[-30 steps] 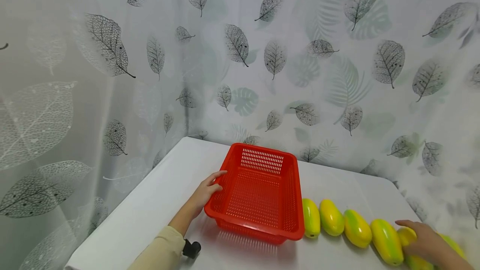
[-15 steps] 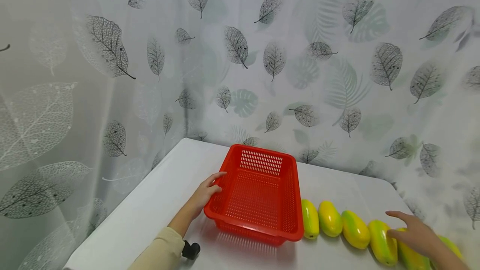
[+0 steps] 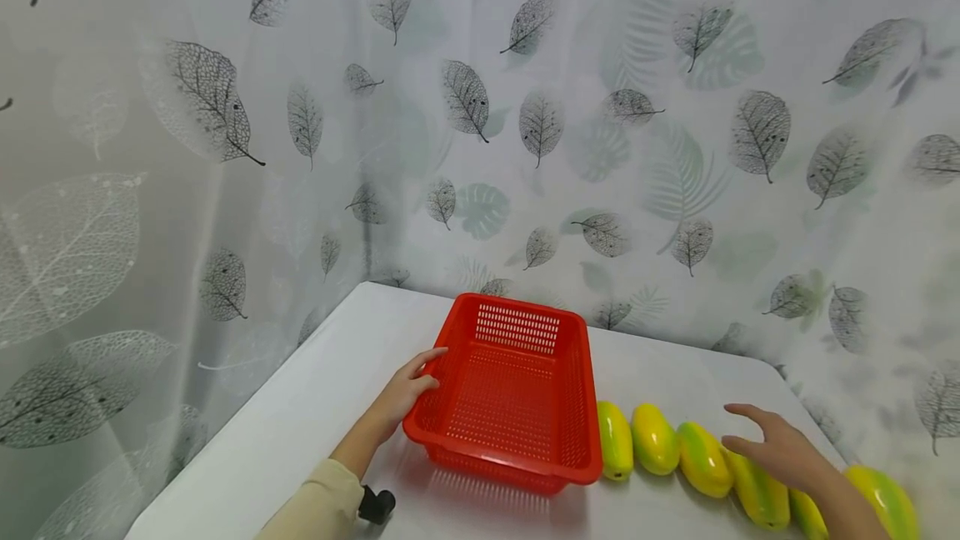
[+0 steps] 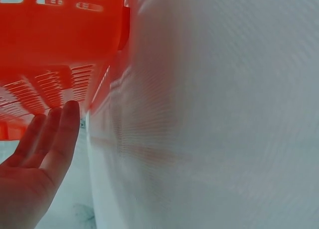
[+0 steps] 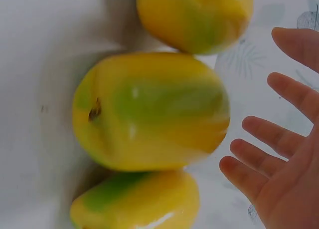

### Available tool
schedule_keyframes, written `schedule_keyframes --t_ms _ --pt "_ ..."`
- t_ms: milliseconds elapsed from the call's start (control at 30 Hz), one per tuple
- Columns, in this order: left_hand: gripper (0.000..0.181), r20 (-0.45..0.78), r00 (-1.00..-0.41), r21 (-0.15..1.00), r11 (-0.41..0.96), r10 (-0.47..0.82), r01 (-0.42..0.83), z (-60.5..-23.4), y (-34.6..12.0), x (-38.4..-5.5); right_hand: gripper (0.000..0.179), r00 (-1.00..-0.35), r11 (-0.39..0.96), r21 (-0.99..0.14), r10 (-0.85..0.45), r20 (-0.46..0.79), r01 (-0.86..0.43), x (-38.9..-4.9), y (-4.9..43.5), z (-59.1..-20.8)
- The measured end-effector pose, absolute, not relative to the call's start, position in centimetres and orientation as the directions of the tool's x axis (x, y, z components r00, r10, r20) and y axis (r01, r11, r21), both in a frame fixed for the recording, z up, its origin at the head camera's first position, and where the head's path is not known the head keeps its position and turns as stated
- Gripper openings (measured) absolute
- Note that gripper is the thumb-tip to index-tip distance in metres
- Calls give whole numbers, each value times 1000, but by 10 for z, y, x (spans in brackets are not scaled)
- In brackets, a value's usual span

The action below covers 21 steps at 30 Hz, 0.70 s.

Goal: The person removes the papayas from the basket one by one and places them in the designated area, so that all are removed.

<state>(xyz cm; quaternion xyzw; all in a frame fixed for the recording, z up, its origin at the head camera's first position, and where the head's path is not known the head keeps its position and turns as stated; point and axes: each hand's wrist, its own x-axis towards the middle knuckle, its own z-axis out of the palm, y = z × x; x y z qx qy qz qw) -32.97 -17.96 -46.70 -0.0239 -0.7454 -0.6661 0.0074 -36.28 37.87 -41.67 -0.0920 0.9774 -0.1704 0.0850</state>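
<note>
At the left rim of a red plastic basket [image 3: 498,455], my left hand [image 3: 401,397] holds on with thumb and index finger over the edge. In the left wrist view, the other fingers [image 4: 62,139] lie against the basket's outer side. Right of the basket stretches a row of oblong yellow-green fruits, mango- or papaya-like, among them the nearest fruit [image 3: 617,440] and a middle fruit [image 3: 705,459]. My right hand [image 3: 783,448] hovers over the row's right part, fingers spread, holding nothing. The right wrist view has one fruit [image 5: 154,112] close beside that hand.
A white table [image 3: 300,432] carries everything. Behind and to the left hangs a leaf-patterned curtain [image 3: 480,107]. A small black object [image 3: 377,505] sits by the left wrist. One fruit [image 3: 885,502] lies at the far right, partly behind the right forearm.
My right hand has moved left along the row, lifting off the fruits at the right end. The left hand stays on the basket rim. The head view has shifted slightly.
</note>
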Motion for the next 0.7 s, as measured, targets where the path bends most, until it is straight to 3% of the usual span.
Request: schedule_keyframes --t_ms 700 --pt "57 103 -995 955 279 0 99 -459 -186 -335 74 -968 888 -405 -248 -22 -218 -375 292 -414"
